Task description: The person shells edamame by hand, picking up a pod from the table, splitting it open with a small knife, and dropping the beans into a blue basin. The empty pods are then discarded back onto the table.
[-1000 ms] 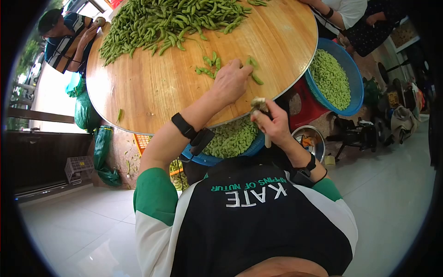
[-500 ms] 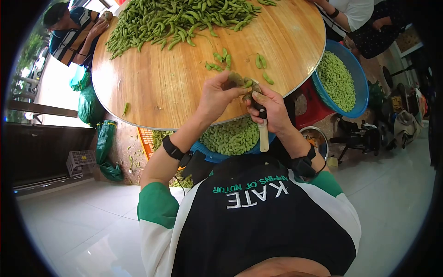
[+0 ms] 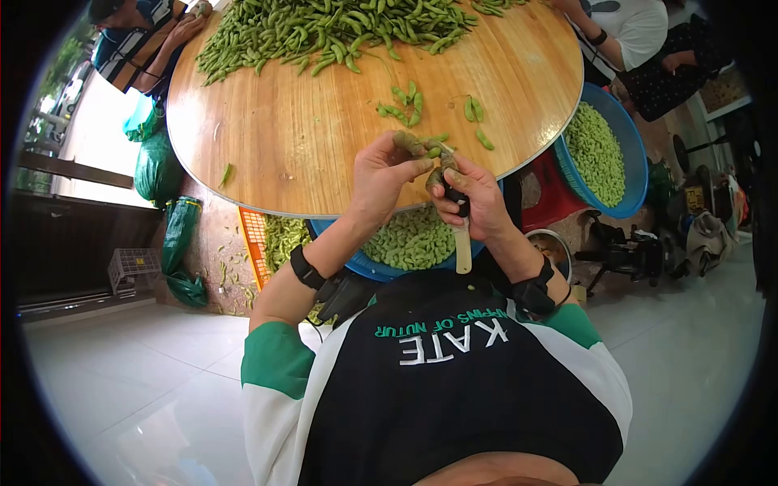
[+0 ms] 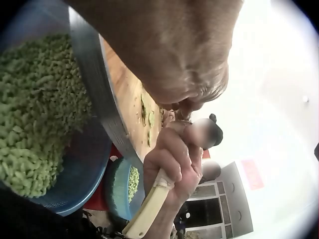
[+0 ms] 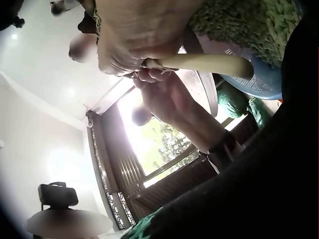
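My left hand [image 3: 382, 174], its fingertips stained dark, pinches a green soybean pod [image 3: 434, 152] between thumb and fingers. Close beside it, my right hand [image 3: 476, 198] grips a knife with a cream handle [image 3: 463, 247]; the handle's end sticks out below the fist, also in the left wrist view, where the handle [image 4: 149, 206] points down. A thin pale tip shows above the right fingers, right at the pod. Both hands meet over the near edge of the round wooden table [image 3: 275, 154]. Loose pods [image 3: 403, 105] lie just beyond them.
A large heap of pods [image 3: 324, 32] covers the table's far side. Below the near edge stands a blue basket of shelled beans [image 3: 412, 239]; another blue basin [image 3: 628, 146] of beans stands at right. Other people sit around the table. An orange crate [image 3: 254, 243] is at lower left.
My left hand has come back from the loose pods on the table to my right hand, bringing a pod. The right hand has turned its knife inward, and the two now work together.
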The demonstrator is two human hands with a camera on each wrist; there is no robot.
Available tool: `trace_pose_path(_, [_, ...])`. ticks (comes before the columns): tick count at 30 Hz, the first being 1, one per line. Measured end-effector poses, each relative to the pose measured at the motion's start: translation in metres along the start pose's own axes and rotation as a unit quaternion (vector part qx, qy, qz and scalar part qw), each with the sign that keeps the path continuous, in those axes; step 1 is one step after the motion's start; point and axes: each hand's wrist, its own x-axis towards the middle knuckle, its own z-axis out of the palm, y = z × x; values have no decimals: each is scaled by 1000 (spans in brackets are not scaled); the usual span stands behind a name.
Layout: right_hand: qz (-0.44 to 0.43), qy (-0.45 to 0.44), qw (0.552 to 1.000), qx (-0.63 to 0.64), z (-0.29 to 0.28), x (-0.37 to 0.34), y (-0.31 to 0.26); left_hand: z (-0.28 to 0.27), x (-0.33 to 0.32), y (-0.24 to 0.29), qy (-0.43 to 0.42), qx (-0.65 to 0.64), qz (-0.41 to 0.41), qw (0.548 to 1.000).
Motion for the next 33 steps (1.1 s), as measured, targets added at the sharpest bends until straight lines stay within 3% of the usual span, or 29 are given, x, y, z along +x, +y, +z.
trace_pose_path(8, [-2,-1,997,-71,6,1,0,-7,1,10,3,99,-98,990])
trace_pose_path(16, [6,-20,996,-92,6,0,-3,-9,0,15,-17,155,-64,986])
trace_pose_path(18, [9,13,994,-106,7,-1,-3,-9,0,14,-20,156,-55,986])
trace_pose_path(21, [-13,9,993,-116,9,-2,-2,-13,1,11,-48,85,-77,992])
trace_pose_path(23, [-6,-2,995,-104,4,-3,-2,-15,2,15,-90,-39,-147,984])
trace_pose_path(24, [1,-13,996,-92,2,-3,-2,-16,2,15,-90,-39,-146,984])
trace_pose_path(26, [9,-17,997,-72,1,-4,-2,-17,2,14,-74,-123,-228,963])
trace_pose_path(30, [45,-3,999,13,1,-4,-4,-13,-1,12,-94,-142,-199,965])
trace_pose_path(31, [45,-3,999,13,2,-4,-4,-9,-6,14,-80,37,-98,991])
trace_pose_path(32, [46,-9,998,31,3,-5,-3,-7,-9,15,-62,215,7,975])
trace_pose_path(33, [46,-15,998,48,4,-5,-3,-6,-11,14,-62,215,7,975])
